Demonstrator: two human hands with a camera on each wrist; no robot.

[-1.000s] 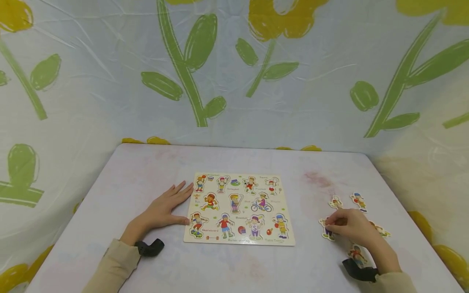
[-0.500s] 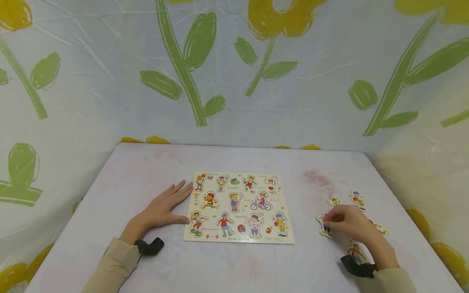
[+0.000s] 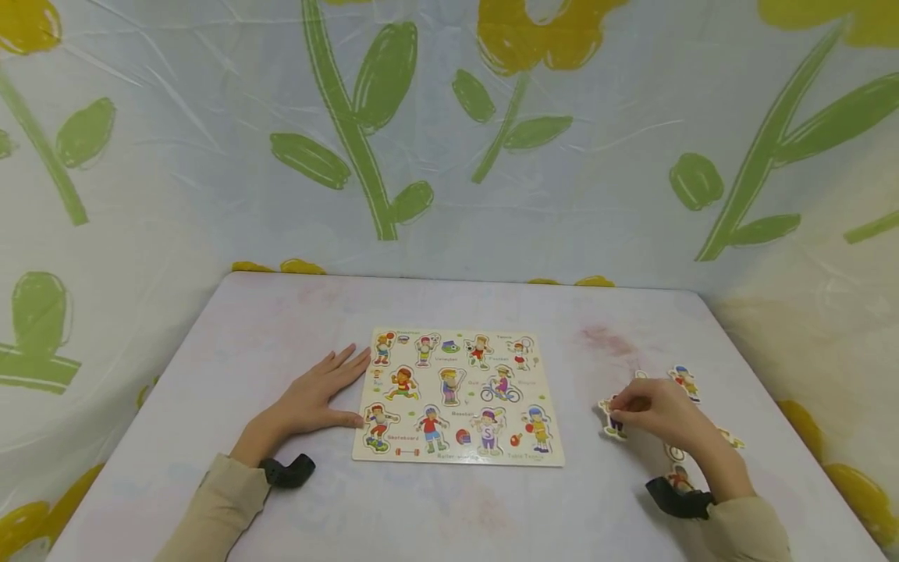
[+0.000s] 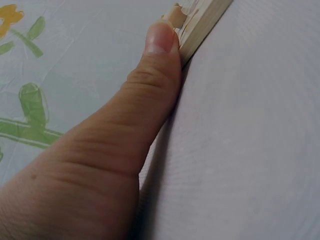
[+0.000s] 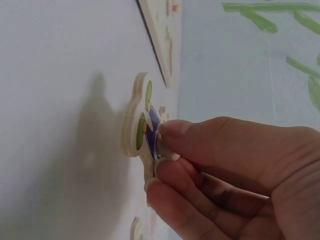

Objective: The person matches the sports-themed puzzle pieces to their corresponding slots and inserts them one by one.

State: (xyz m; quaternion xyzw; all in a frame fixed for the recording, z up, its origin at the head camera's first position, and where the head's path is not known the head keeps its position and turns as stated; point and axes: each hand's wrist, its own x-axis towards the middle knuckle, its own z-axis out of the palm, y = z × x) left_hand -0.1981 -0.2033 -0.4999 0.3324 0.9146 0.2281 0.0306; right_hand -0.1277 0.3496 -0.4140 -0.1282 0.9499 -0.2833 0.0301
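Right hand (image 3: 658, 407) pinches a puzzle piece (image 5: 140, 131) right of the board (image 3: 428, 395), the gap (wide still) narrower than a second ago; left hand (image 3: 314, 400), fingers spread, touches the board's left edge.

The cream rectangular wooden board (image 3: 430, 390) looks glossy; the purple-and-green figure-shaped wooden piece (image 5: 141, 120) at right has matt edges; far flower-printed white sheeting (image 3: 597, 195) shines faintly.

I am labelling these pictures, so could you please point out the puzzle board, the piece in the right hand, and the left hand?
Puzzle board (image 3: 429, 387), head view: a bare cream part.
Held piece (image 5: 141, 130), right wrist view: a green printed shape.
Left hand (image 3: 312, 400), head view: its back.
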